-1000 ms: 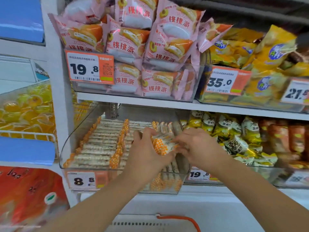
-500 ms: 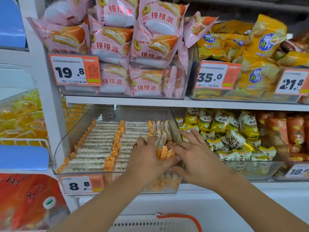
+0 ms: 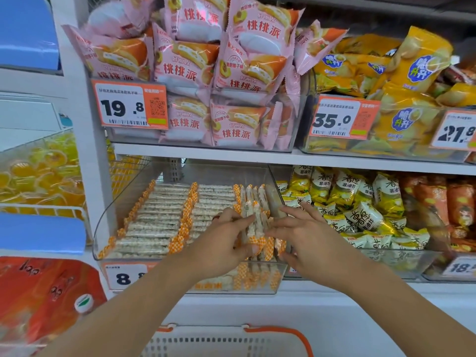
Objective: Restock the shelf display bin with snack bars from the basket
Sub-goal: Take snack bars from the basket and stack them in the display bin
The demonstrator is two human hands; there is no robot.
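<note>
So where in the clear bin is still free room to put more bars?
In the clear bin, bare floor shows only at the back, between the rows of snack bars and the rear wall. The right front corner is crowded: left hand grips upright bars, right hand open beside.

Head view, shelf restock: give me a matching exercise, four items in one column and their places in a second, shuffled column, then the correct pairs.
Items
1. pink pastry packs
2. snack bars
3. yellow and white packets
4. basket

Places
A. lower shelf, in the bin right of the clear display bin
B. bottom edge of the view, below the shelves
C. upper shelf, behind the 19.8 price tag
D. in rows inside the clear display bin, where the left hand and right hand are working

Pairs: 1-C, 2-D, 3-A, 4-B
</note>
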